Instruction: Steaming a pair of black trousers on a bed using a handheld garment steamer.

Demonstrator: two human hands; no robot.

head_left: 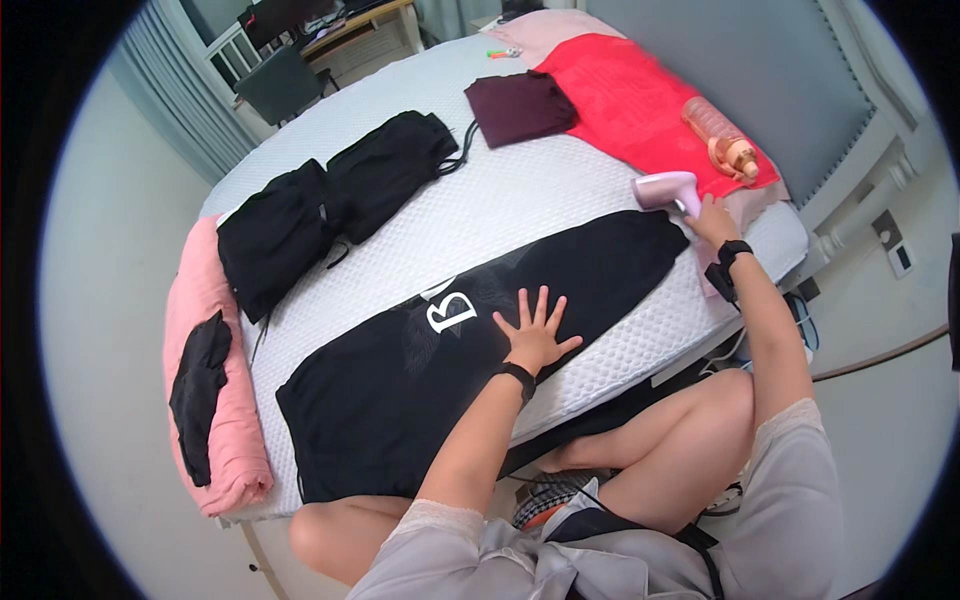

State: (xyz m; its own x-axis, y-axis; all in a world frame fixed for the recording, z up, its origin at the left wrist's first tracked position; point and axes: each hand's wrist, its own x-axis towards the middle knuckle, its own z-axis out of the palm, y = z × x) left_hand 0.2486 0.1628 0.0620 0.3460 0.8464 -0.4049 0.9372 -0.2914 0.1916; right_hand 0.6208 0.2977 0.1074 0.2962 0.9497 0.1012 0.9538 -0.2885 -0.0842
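A long black garment [390, 375], with white lettering and a faint grey print, lies spread along the near side of the bed. My left hand [538, 338] rests flat on it, fingers spread, to the right of the print. At the right edge of the bed, my right hand [714, 222] grips the handle of a pink handheld steamer [664, 190], shaped much like a hair dryer. The steamer's head points left, just beyond the garment's far right end. Part of its handle is hidden by my fingers.
Black folded clothes [335, 205] and a dark maroon folded garment [520, 108] lie farther back. A clear, peach-topped bottle [712, 122] lies on a red cloth [610, 90]. Along the left edge is a rolled pink quilt [235, 430] with a black cloth [202, 395] on it.
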